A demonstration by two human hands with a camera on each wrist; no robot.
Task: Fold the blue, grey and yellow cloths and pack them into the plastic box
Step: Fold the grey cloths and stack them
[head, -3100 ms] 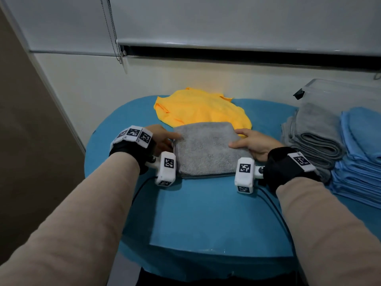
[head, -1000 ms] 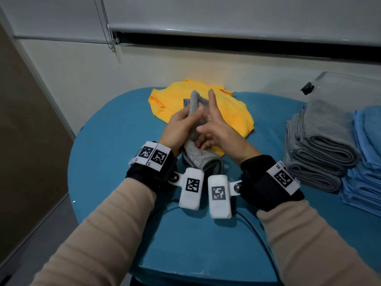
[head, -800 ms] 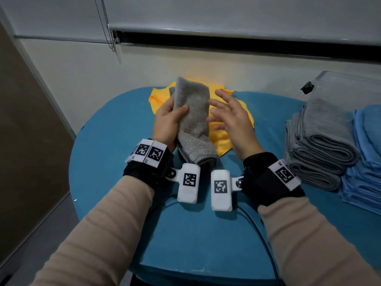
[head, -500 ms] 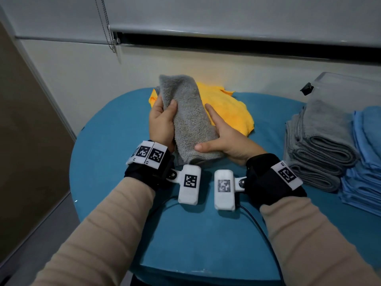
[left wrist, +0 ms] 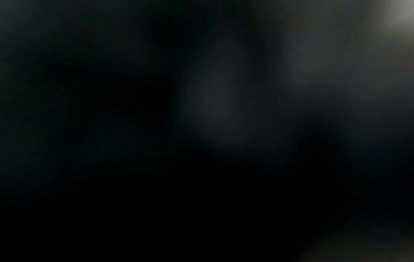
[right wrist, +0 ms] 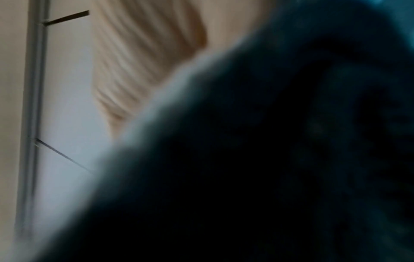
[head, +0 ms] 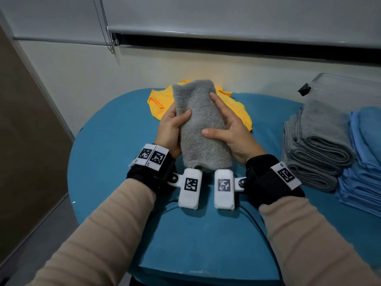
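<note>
A folded grey cloth (head: pixel 201 124) stands lengthwise between my two hands, lifted over the blue table (head: pixel 123 182). My left hand (head: pixel 171 129) grips its left edge, thumb across the front. My right hand (head: pixel 228 129) holds its right side, thumb laid over the front and a finger stretched up along the edge. Behind it an unfolded yellow cloth (head: pixel 239 112) lies on the table. The clear plastic box (head: pixel 340 89) stands at the far right. Both wrist views are dark and blurred and show neither hand.
A stack of folded grey cloths (head: pixel 315 145) and a stack of folded blue cloths (head: pixel 365 162) sit at the right, in front of the box. A wall and a window blind lie just beyond the table. Black cables run from my wrists over the table's near edge.
The grey cloth, flat on the table three seconds ago, has been folded narrower and lifted. In the last half second my right hand moved up its side and took hold of it.
</note>
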